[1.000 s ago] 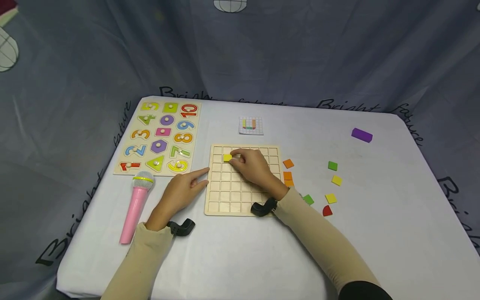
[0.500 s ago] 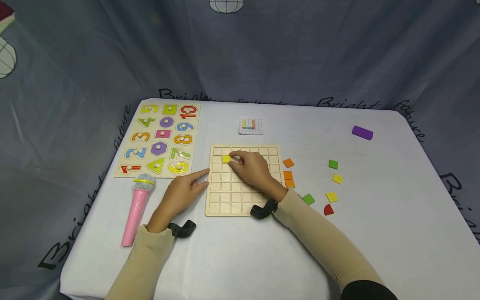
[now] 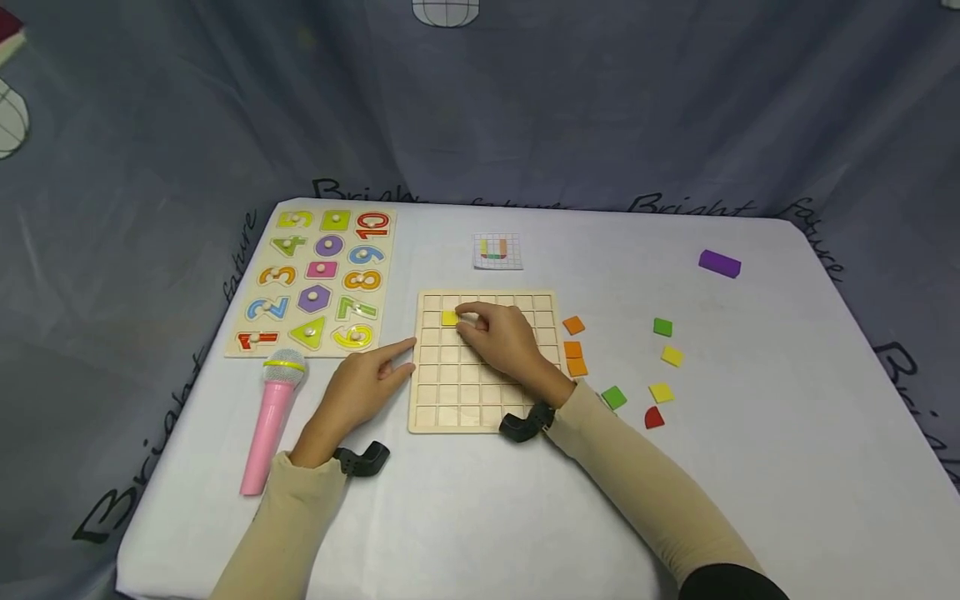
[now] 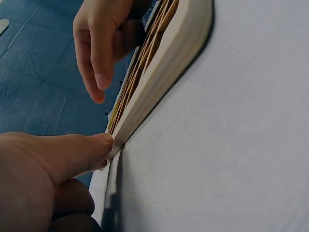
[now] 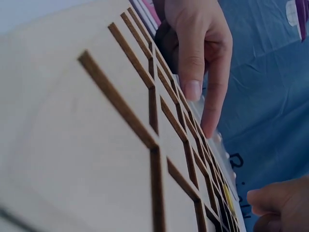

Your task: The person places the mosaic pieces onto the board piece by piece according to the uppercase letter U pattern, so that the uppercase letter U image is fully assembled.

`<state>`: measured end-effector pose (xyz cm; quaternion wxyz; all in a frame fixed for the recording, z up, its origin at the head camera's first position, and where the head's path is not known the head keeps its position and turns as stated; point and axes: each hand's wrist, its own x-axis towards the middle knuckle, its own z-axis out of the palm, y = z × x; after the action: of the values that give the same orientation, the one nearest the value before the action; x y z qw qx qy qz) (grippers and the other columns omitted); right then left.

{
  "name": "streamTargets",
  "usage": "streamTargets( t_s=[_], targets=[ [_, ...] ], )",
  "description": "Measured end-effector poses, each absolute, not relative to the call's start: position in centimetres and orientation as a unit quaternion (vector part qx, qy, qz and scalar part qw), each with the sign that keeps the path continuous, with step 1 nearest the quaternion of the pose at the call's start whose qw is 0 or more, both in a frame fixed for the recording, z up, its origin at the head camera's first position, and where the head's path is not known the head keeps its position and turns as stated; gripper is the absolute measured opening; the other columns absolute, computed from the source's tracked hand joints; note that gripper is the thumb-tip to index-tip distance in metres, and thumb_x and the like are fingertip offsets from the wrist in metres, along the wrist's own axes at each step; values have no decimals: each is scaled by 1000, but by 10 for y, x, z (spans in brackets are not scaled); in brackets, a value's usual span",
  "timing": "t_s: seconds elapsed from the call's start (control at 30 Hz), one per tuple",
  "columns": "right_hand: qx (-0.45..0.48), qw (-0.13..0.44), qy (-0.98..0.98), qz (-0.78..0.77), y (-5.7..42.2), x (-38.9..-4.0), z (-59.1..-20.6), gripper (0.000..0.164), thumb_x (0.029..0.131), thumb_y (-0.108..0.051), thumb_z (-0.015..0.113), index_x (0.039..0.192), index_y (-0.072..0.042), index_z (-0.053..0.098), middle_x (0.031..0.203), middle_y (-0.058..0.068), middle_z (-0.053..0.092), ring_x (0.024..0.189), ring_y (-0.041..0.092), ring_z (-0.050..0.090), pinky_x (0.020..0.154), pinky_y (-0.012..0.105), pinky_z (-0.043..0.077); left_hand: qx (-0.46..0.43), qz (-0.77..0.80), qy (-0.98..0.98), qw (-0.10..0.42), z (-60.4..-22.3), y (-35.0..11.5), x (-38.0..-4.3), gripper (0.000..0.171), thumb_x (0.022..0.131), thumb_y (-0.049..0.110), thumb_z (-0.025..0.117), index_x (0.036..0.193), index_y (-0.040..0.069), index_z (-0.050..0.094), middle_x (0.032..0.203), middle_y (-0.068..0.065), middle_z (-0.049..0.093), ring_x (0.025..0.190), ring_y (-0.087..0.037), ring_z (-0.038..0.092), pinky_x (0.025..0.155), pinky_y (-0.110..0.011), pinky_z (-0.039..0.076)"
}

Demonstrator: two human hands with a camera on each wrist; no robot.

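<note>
A yellow square tile (image 3: 449, 318) lies in a cell near the upper left of the wooden grid board (image 3: 450, 414). My right hand (image 3: 504, 336) reaches over the board, thumb and index fingertips close over the tile's right side. Both wrist views show space between those fingertips and the yellow tile (image 5: 229, 198). At the board's left edge, the index finger and thumb of my left hand (image 3: 357, 386) extend to the rim. The left thumb (image 4: 99, 145) lies against the board's side in the left wrist view.
Orange tiles (image 3: 573, 350), green tiles (image 3: 613, 397), yellow tiles (image 3: 661, 392) and a red quarter piece (image 3: 654, 417) lie right of the board. A pattern card (image 3: 498, 252) is behind it. A number puzzle (image 3: 315, 283), pink microphone (image 3: 267, 433) and purple block (image 3: 720, 264) surround it.
The head view has shifted slightly. Both hands, the board and the yellow tile keep nearly the same places relative to each other.
</note>
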<state>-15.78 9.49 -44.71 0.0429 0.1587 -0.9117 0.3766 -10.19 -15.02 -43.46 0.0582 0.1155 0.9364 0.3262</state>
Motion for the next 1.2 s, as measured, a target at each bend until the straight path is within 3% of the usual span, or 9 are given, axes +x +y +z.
streamTargets(
  t_s=[0.37, 0.67, 1.2],
  targets=[
    [183, 67, -871, 451, 115, -129, -416, 23, 95, -19, 74, 117, -10, 77, 56, -5, 47, 48, 10, 38, 48, 25, 31, 111, 328, 936, 54, -437, -153, -100, 44, 99, 31, 69, 142, 21, 64, 60, 1, 45, 52, -13, 38, 53, -31, 31],
    [147, 93, -878, 445, 165, -108, -393, 21, 94, -19, 76, 114, -12, 78, 58, -4, 47, 50, 12, 39, 47, 26, 31, 116, 335, 934, 51, -438, -153, -101, 44, 99, 31, 70, 142, 21, 64, 59, 2, 45, 52, -13, 38, 52, -31, 32],
    [-39, 124, -906, 404, 293, -52, -413, 26, 96, -29, 73, 117, -13, 77, 66, 6, 50, 54, 15, 40, 44, 29, 30, 113, 336, 934, 53, -438, -151, -103, 45, 98, 30, 70, 142, 21, 64, 61, 1, 44, 55, -14, 37, 53, -32, 31]
  ],
)
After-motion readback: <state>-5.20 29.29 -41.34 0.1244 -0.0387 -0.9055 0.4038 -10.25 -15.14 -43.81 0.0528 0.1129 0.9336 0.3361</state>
